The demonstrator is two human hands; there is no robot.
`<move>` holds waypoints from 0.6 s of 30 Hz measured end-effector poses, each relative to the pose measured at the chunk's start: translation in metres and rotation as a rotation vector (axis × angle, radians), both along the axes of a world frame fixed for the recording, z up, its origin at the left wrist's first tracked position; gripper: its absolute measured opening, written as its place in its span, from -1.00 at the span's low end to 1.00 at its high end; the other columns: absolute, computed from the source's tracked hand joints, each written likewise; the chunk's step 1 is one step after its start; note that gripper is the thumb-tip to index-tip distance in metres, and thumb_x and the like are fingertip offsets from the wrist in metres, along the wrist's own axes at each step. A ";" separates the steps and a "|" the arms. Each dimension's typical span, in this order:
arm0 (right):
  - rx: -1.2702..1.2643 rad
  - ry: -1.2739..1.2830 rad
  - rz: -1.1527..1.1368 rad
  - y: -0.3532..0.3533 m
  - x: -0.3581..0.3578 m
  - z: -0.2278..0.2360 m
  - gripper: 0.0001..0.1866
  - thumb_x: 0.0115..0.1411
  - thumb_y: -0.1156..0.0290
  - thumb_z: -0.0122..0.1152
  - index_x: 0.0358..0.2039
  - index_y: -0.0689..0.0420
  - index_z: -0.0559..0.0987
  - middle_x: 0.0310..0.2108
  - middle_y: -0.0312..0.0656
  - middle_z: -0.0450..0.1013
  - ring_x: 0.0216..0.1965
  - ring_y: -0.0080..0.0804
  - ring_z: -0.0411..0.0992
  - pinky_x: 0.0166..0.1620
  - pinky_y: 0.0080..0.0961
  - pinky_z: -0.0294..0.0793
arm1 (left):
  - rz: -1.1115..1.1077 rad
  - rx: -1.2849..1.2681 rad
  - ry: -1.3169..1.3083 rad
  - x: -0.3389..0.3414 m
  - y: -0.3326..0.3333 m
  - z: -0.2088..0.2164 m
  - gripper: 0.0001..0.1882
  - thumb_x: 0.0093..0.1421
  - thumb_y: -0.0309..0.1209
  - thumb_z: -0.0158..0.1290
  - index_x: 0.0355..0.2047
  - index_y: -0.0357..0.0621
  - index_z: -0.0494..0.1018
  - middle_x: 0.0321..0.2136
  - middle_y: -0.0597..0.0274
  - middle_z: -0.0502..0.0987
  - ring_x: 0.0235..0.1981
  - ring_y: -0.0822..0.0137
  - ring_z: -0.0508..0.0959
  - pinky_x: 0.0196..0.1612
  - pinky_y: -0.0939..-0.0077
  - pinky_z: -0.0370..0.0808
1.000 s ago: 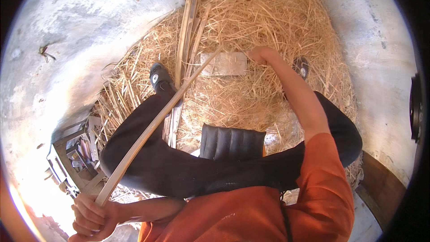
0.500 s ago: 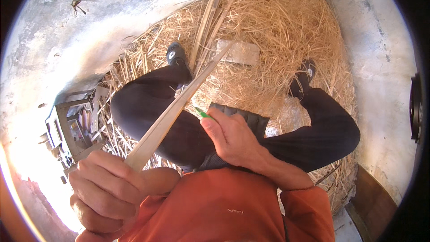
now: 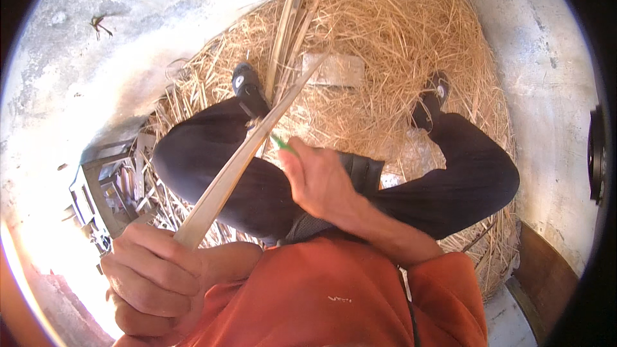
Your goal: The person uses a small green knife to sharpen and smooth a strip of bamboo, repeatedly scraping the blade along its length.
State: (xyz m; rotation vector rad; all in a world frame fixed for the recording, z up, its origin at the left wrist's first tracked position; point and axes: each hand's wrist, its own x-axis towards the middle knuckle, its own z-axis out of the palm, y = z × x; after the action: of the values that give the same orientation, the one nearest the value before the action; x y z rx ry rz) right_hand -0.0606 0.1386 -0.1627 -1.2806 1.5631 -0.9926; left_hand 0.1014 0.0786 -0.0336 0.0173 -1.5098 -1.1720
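My left hand [image 3: 154, 279] is closed around the thick end of a long, pale, tapering plant stalk [image 3: 234, 173]. The stalk slants up and away to the right, its thin tip out over the straw. My right hand [image 3: 328, 183] is closed on a small green tool [image 3: 281, 144], knife-like in its grip. The green part pokes out past my thumb, close beside the stalk's right edge. Its blade, if it has one, is too blurred to make out, and I cannot tell whether it touches the stalk.
My dark-trousered legs [image 3: 212, 141] are bent apart, with loose straw [image 3: 398, 19] between and beyond them. Several long stalks [image 3: 289, 26] lie by my left shoe. A flat block [image 3: 334, 71] rests in the straw. A wooden frame holding odds and ends [image 3: 106, 186] stands left. Pale walls [image 3: 553, 64] rise on both sides.
My right hand and the green tool have shifted slightly up and left along the stalk. The left hand keeps its hold. The whole view has moved a little.
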 end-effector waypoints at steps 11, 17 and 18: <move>0.090 0.191 -0.059 -0.012 -0.017 -0.039 -0.62 0.31 0.18 -0.10 -0.44 0.26 0.41 -0.66 0.20 0.34 -0.58 0.24 0.35 -0.52 -0.03 0.28 | 0.103 -0.008 0.025 -0.004 -0.001 -0.006 -0.45 0.31 0.05 -0.40 -0.62 -0.03 0.31 -0.89 0.46 0.17 -0.87 0.50 0.11 -0.60 0.48 0.16; -0.088 -0.261 0.120 0.008 -0.006 0.059 -0.80 0.24 0.38 0.03 -0.44 0.22 0.34 -0.75 -0.02 0.25 -0.71 0.03 0.33 -0.63 -0.23 0.27 | 0.290 0.120 0.019 -0.018 -0.004 0.016 -0.53 0.31 -0.11 -0.30 -0.71 -0.04 0.18 -0.86 0.43 0.22 -0.88 0.55 0.17 -0.74 0.68 0.17; -0.106 -0.290 0.116 0.007 -0.007 0.065 -0.81 0.24 0.39 0.03 -0.44 0.23 0.33 -0.75 -0.04 0.26 -0.72 0.00 0.34 -0.63 -0.25 0.27 | 0.297 0.141 0.027 -0.020 -0.005 0.014 -0.52 0.32 -0.11 -0.31 -0.71 -0.03 0.17 -0.86 0.43 0.21 -0.87 0.55 0.16 -0.73 0.67 0.16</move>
State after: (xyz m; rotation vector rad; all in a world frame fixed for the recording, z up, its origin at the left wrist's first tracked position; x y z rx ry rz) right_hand -0.0675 0.1461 -0.0980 -1.2228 1.2164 -1.1421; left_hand 0.0815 0.0738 -0.0193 0.3096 -1.3448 -1.0315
